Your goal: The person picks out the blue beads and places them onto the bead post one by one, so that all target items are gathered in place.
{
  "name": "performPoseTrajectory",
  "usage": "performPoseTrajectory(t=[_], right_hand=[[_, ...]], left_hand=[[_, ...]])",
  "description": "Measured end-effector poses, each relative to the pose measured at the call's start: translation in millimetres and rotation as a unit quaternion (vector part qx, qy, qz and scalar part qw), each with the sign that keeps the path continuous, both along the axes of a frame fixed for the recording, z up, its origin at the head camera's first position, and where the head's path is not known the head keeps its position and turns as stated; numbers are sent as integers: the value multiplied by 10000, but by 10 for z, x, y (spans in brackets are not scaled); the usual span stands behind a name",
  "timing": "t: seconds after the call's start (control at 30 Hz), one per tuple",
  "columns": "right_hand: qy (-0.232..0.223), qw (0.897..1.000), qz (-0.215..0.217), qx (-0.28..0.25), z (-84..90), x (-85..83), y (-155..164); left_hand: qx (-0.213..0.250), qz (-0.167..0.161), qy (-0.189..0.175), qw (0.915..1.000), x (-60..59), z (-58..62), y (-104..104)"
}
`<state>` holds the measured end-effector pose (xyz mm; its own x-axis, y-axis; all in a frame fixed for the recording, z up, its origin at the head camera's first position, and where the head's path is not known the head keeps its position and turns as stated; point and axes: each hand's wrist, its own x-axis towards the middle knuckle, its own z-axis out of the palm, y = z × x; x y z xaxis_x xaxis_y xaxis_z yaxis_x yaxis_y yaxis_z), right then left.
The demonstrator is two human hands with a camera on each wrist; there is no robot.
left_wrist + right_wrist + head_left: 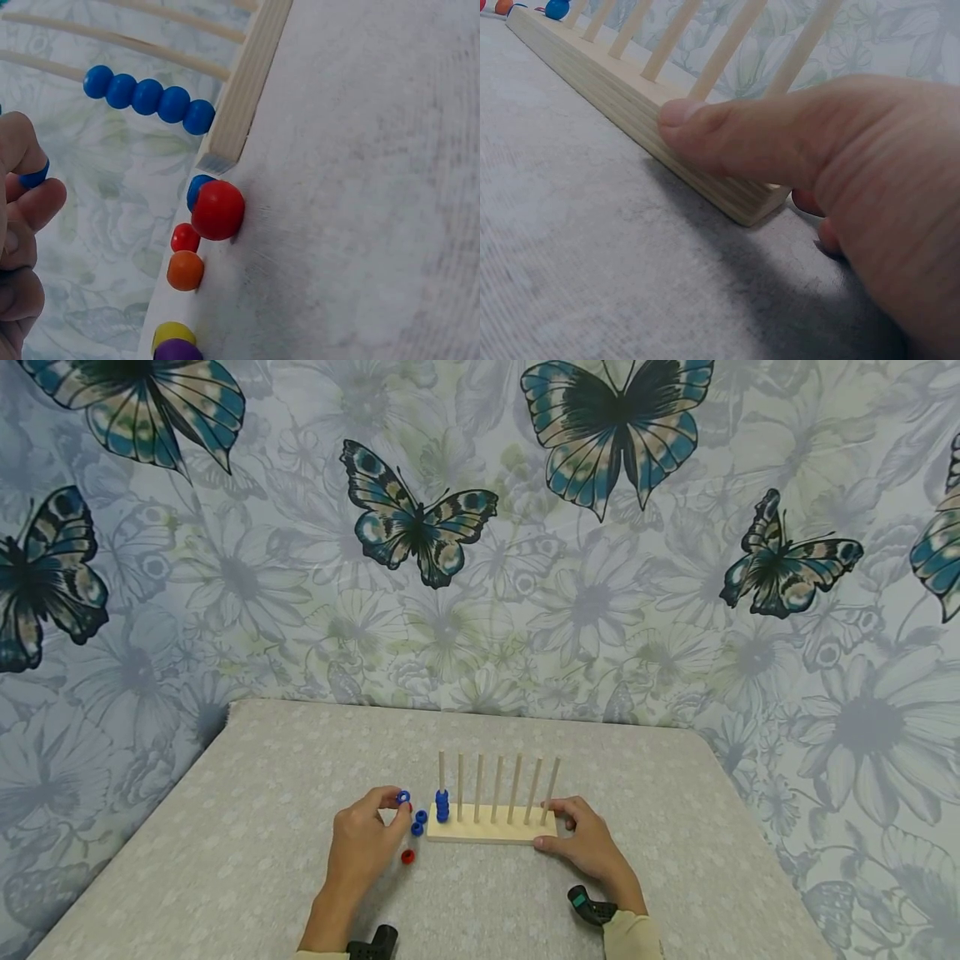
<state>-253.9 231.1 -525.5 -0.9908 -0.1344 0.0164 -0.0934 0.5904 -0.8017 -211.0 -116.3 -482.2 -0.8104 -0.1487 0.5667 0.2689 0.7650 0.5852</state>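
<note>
**Blue bead pinched beside the peg rack**

A blue bead [403,797] is pinched between the fingertips of the left hand [365,846], low and left of centre in the head view; in the left wrist view only a sliver of that bead [34,178] is seen between the curled fingers at the left edge. Just right of this hand, two more blue beads [418,822] and a red bead [407,857] are laid on the grey table [225,827]. Further right, a wooden rack [491,832] with seven upright pegs is stood on the table, and a stack of blue beads [442,806] is threaded on its leftmost peg. The right end of the rack is gripped by the right hand [590,847], with the thumb [727,139] pressed along the front edge of the base and the fingers curled behind it. In the left wrist view, orange, yellow and purple beads [180,300] are seen in a row near the rack's end
</note>
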Motion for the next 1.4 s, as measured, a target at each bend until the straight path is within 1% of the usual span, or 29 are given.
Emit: performPoseTrajectory(t=[0.17,0.3,0.4,0.6,0.77,0.97,1.27,1.4], right_hand=[[-5,10000,-3,-6,12,3,-4],[-39,10000,-5,9,-5,-5,-14],[-61,10000,-17,32,-18,-9,-20],[-40,10000,-29,26,-14,-9,-13],[-16,10000,-52,47,-8,-6,2],[-29,10000,-59,11,-5,-4,5],[-91,9999,-56,8,-23,-5,1],[-92,9999,-49,16,-16,-9,-5]], left_hand=[[256,36,253,9993,-12,29,8],[464,47,308,9984,-30,43,7],[544,22,357,9979,-38,79,16],[475,-149,551,9972,-66,184,38],[369,-299,607,9970,-132,262,35],[454,-362,784,9952,-196,346,22],[574,-442,1131,9909,-199,472,65],[642,-474,1230,9892,-209,543,89]])
